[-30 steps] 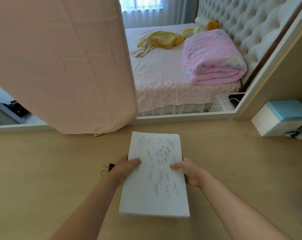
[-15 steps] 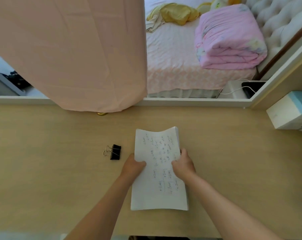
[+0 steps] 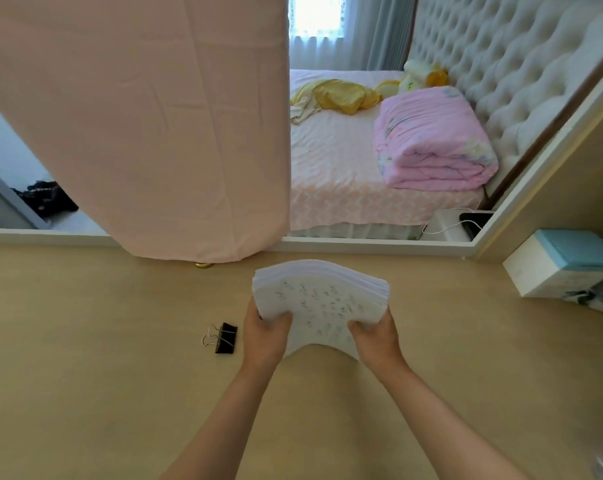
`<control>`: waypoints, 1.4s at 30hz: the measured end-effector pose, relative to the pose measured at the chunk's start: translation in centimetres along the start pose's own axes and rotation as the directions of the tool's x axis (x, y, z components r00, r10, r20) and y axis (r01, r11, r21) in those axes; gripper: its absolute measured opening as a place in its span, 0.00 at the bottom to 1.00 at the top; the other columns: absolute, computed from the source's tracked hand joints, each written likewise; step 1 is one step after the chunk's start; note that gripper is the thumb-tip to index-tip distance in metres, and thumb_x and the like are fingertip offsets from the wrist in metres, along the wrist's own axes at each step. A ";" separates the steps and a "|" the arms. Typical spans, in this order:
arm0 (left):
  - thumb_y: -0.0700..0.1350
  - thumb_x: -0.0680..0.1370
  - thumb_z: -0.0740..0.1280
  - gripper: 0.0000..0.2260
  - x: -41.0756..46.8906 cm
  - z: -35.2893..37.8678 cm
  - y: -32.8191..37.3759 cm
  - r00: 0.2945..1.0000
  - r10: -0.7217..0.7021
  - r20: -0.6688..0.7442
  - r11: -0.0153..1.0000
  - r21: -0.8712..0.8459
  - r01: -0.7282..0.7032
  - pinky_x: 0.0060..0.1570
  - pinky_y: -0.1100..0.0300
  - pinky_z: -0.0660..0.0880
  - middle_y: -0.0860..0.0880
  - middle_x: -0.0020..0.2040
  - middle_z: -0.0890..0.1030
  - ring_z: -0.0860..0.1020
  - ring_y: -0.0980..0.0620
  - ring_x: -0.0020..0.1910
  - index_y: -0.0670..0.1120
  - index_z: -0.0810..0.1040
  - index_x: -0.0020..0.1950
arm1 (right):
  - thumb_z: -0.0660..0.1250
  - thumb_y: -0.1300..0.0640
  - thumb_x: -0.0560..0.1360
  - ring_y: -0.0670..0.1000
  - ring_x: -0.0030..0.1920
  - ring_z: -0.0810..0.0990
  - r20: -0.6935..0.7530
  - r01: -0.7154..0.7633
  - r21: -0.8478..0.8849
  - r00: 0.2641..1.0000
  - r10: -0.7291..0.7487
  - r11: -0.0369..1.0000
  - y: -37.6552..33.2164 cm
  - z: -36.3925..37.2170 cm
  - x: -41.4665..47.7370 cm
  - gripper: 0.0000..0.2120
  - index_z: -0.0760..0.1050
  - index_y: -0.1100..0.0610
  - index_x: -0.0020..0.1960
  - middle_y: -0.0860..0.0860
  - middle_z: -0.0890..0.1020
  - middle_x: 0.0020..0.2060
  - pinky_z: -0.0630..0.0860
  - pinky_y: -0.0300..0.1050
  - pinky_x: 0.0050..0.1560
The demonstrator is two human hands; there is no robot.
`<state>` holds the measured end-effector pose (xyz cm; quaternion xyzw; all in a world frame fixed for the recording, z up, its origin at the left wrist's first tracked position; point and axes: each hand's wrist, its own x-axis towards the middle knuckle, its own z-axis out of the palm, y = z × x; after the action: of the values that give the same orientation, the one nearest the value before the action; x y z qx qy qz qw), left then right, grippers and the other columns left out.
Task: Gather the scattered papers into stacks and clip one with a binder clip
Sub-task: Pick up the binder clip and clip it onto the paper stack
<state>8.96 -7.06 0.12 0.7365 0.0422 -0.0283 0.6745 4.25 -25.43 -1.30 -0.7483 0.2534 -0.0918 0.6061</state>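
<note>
Your left hand (image 3: 265, 337) and right hand (image 3: 376, 337) each clasp a side of the paper stack (image 3: 319, 299), bowed over the desk (image 3: 102, 341), so stacking looks done; the binder clip (image 3: 224, 338) (lying just left, untouched) is yet to go on.

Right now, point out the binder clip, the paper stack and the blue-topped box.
binder clip (image 3: 226, 338): head view, on its black body.
paper stack (image 3: 319, 299): head view, on the written top sheet.
blue-topped box (image 3: 577, 249): head view, on its blue top.
</note>
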 end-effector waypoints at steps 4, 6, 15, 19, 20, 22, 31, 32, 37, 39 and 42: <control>0.34 0.71 0.71 0.24 0.2 -0.1 0.5 0.998 0.052 0.028 0.998 -0.028 -0.052 0.46 0.60 0.78 0.56 0.54 0.81 0.80 0.60 0.52 0.59 0.74 0.60 | 0.67 0.71 0.69 0.46 0.53 0.83 -0.003 -0.039 0.061 0.999 0.039 0.997 0.3 -1.3 0.5 0.27 0.72 0.51 0.64 0.47 0.84 0.51 0.80 0.50 0.56; 0.37 0.72 0.71 0.23 0.4 -0.2 1.0 0.994 0.106 0.026 0.994 -0.040 -0.105 0.48 0.60 0.78 0.59 0.53 0.81 0.80 0.60 0.52 0.57 0.73 0.61 | 0.66 0.70 0.68 0.45 0.51 0.83 0.000 -0.033 0.083 0.999 0.033 0.996 -0.1 -1.4 0.6 0.28 0.73 0.50 0.64 0.46 0.84 0.50 0.80 0.49 0.54; 0.52 0.80 0.62 0.18 0.0 -0.1 4.6 0.982 0.184 -0.040 0.953 -0.238 -0.188 0.54 0.66 0.74 0.53 0.56 0.83 0.79 0.55 0.59 0.46 0.78 0.65 | 0.62 0.70 0.66 0.42 0.48 0.83 -0.019 0.022 0.130 1.000 -0.020 0.991 -0.5 -1.1 0.6 0.25 0.76 0.54 0.61 0.48 0.84 0.49 0.77 0.44 0.47; 0.55 0.80 0.63 0.20 1.1 0.7 6.8 0.998 0.060 -0.027 0.990 -0.130 -0.063 0.64 0.63 0.65 0.61 0.66 0.75 0.71 0.64 0.64 0.53 0.72 0.72 | 0.61 0.73 0.68 0.43 0.48 0.83 -0.017 0.039 0.131 0.999 -0.037 0.991 -0.8 -0.8 0.5 0.26 0.75 0.54 0.61 0.50 0.83 0.49 0.77 0.42 0.46; 0.56 0.80 0.63 0.21 1.0 0.8 7.2 0.999 0.045 -0.009 0.993 -0.108 -0.045 0.63 0.62 0.65 0.60 0.68 0.73 0.70 0.62 0.66 0.54 0.70 0.73 | 0.61 0.73 0.68 0.44 0.48 0.82 -0.010 0.032 0.135 0.999 -0.031 0.990 -1.0 -0.7 0.3 0.27 0.75 0.51 0.60 0.50 0.83 0.49 0.77 0.41 0.45; 0.58 0.80 0.62 0.21 0.8 0.6 7.5 0.998 -0.001 0.059 0.985 -0.174 0.012 0.65 0.58 0.67 0.58 0.67 0.75 0.72 0.58 0.66 0.54 0.72 0.72 | 0.61 0.72 0.67 0.45 0.47 0.82 0.009 0.020 0.142 1.000 -0.022 0.990 -1.5 -0.7 0.3 0.26 0.74 0.46 0.56 0.49 0.82 0.48 0.77 0.42 0.43; 0.53 0.81 0.60 0.13 -0.1 0.5 6.6 0.994 0.034 -0.106 0.971 -0.234 -0.058 0.62 0.55 0.72 0.55 0.58 0.82 0.78 0.56 0.61 0.52 0.82 0.59 | 0.61 0.65 0.63 0.48 0.48 0.83 0.014 0.034 0.133 0.999 -0.036 0.991 -1.3 -0.9 0.9 0.22 0.77 0.53 0.55 0.51 0.84 0.46 0.78 0.43 0.43; 0.51 0.82 0.61 0.11 -0.1 0.6 6.5 0.990 0.000 -0.140 0.971 -0.235 -0.033 0.60 0.58 0.73 0.56 0.57 0.83 0.78 0.58 0.60 0.54 0.82 0.58 | 0.62 0.67 0.66 0.48 0.48 0.83 0.014 0.032 0.139 0.999 -0.034 0.990 -1.2 -1.0 0.8 0.21 0.77 0.53 0.55 0.51 0.84 0.47 0.78 0.43 0.43; 0.48 0.82 0.61 0.14 0.3 0.6 7.3 0.988 -0.078 -0.131 0.961 -0.273 0.039 0.68 0.56 0.70 0.58 0.61 0.81 0.77 0.61 0.62 0.51 0.79 0.66 | 0.62 0.68 0.66 0.49 0.50 0.83 0.005 0.036 0.128 0.999 -0.037 0.991 -1.0 -1.1 0.7 0.21 0.78 0.54 0.55 0.52 0.84 0.47 0.78 0.43 0.45; 0.52 0.81 0.63 0.17 0.1 0.7 7.8 0.988 -0.071 -0.137 0.969 -0.246 0.036 0.68 0.58 0.68 0.60 0.63 0.78 0.75 0.61 0.62 0.51 0.76 0.68 | 0.62 0.66 0.65 0.45 0.49 0.83 0.004 0.040 0.123 0.999 -0.041 0.992 -1.0 -1.0 0.5 0.21 0.78 0.53 0.55 0.50 0.85 0.47 0.77 0.42 0.45; 0.48 0.81 0.65 0.16 0.1 1.1 7.5 0.985 -0.040 -0.166 0.983 -0.183 0.009 0.57 0.66 0.69 0.63 0.60 0.78 0.74 0.67 0.57 0.54 0.75 0.69 | 0.62 0.70 0.68 0.39 0.45 0.83 0.006 0.047 0.105 0.999 -0.048 0.993 -1.1 -1.1 0.4 0.20 0.78 0.50 0.53 0.48 0.85 0.46 0.76 0.39 0.44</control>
<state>9.84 -8.84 7.47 0.6711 0.1107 0.0302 0.7324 4.46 -26.40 -0.04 -0.7217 0.2277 -0.1163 0.6432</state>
